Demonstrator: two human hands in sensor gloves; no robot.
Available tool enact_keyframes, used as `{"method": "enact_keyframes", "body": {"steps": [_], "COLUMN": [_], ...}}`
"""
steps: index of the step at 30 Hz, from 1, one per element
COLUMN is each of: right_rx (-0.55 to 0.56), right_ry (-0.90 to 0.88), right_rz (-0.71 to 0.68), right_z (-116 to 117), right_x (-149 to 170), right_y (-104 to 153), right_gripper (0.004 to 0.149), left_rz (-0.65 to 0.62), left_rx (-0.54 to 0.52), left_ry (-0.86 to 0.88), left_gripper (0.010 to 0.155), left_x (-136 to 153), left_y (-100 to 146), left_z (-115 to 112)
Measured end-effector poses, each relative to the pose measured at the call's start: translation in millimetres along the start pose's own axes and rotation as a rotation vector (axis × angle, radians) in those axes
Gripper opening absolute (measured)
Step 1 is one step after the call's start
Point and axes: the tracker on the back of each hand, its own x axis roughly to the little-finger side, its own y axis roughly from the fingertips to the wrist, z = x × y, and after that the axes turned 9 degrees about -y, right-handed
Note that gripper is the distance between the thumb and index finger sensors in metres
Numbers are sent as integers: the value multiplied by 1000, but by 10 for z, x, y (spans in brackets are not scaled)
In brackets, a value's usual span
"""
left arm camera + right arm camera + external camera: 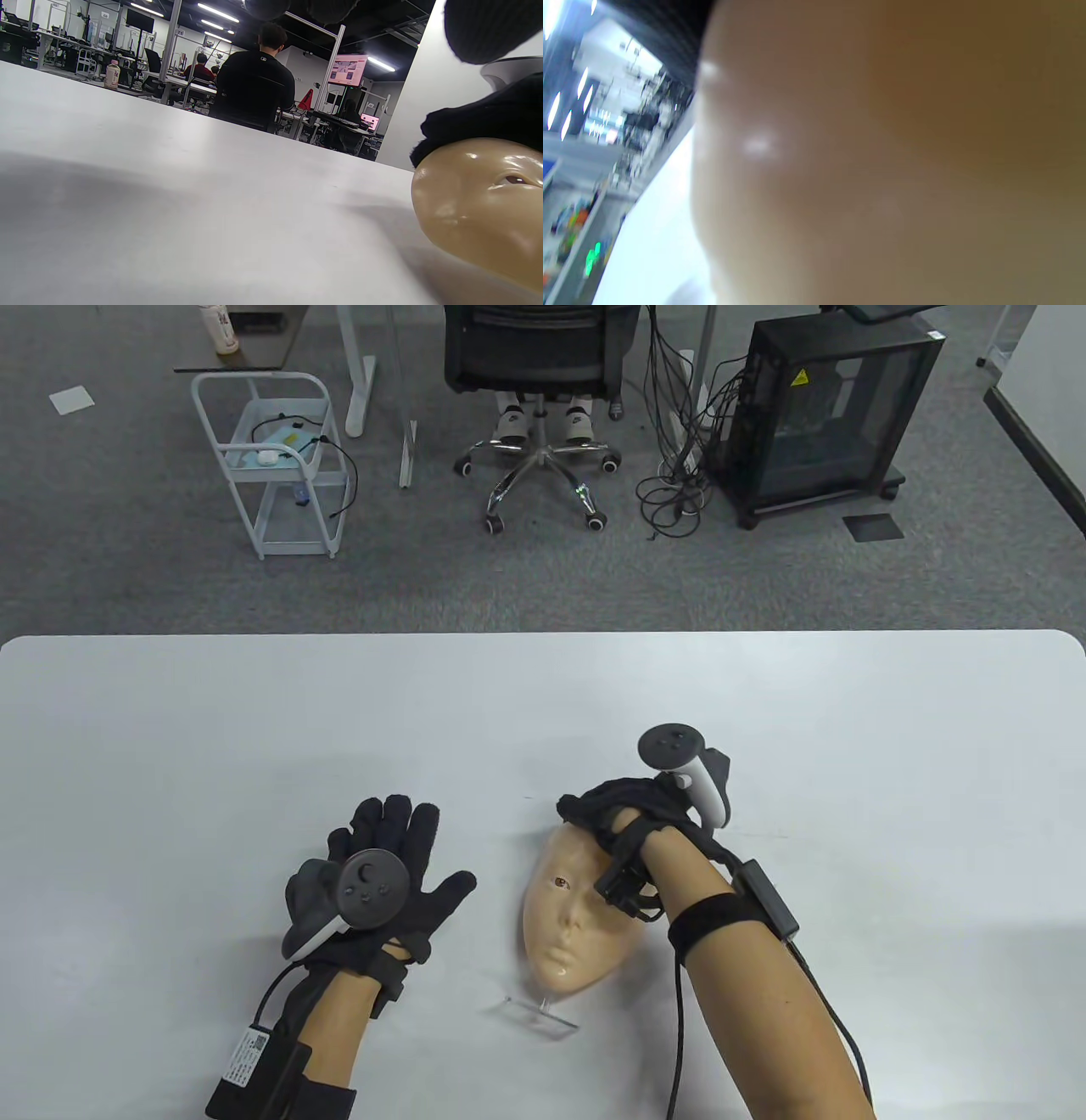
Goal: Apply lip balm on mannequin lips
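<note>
A tan mannequin face (564,916) stands on a clear stand (540,1016) near the table's front middle, its lips (556,960) toward me. My right hand (615,814) grips the top of its forehead from behind. The face fills the right wrist view (882,169), blurred and very close. My left hand (386,857) lies flat on the table to the face's left, fingers spread, holding nothing. In the left wrist view the face (479,203) sits at the right edge with the right glove (483,114) on top. No lip balm shows in any view.
The white table (254,729) spreads wide around both hands. Beyond its far edge stand an office chair (539,373), a white wire cart (271,466) and a black cabinet (823,415) on the carpet.
</note>
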Motion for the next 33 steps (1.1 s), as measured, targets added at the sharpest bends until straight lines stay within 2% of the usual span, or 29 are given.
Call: {"method": "enact_keyframes", "body": {"steps": [3,8,16,33], "right_rx": [-66,-157,-145,-96], "right_ry": [111,229,317,322], "right_rz": [-20,-47,-27,-50], "right_z": [83,296,479,452], "right_x": [-243,-452,-429,-355], "right_y": [-138,-349,-589,-601], "right_gripper": [48,48,48,48], "left_rz": [0,-2,4,-5], "left_rx": [0,11,-6,8], "left_ry": [-3,-6,-10,-6], "left_gripper": [88,88,88,87], "left_x": [0,-6,-10,-45], "left_y": [2,2,19,15], "left_z": [3,0,53,25]}}
